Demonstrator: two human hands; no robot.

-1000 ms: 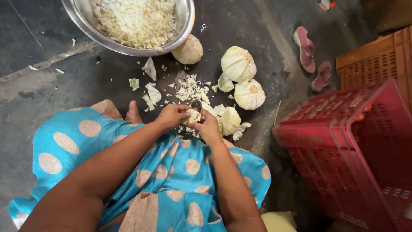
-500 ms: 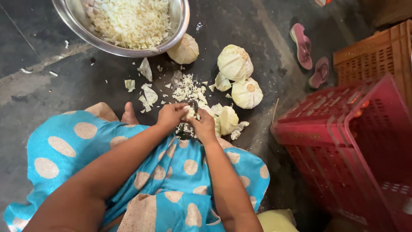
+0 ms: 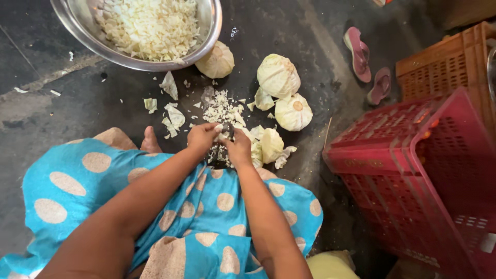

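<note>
Looking down past our blue spotted dress (image 3: 77, 181), we judge the step in hand to be the cutting of cabbage on the dark floor (image 3: 62, 113).

To the right of our hands stand two crates, a red crate (image 3: 413, 170) and an orange crate (image 3: 444, 62) behind it. Ahead and to the left sits one steel bowl (image 3: 212, 26) heaped with shreds. We count three whole cabbage heads (image 3: 278, 75) ahead of the grip, one touching the bowl, and two pink sandals (image 3: 359, 51) farther right.

Our left hand (image 3: 202, 138) and right hand (image 3: 238, 150) are closed together on a small cabbage piece (image 3: 221, 133). A dark edge shows between them, perhaps a blade; we cannot tell. A cut cabbage wedge (image 3: 269, 145) lies just right of the grip, a pile of shreds (image 3: 221, 107) just ahead.

The next move, we judge, calls for fingers kept clear of that edge.
</note>
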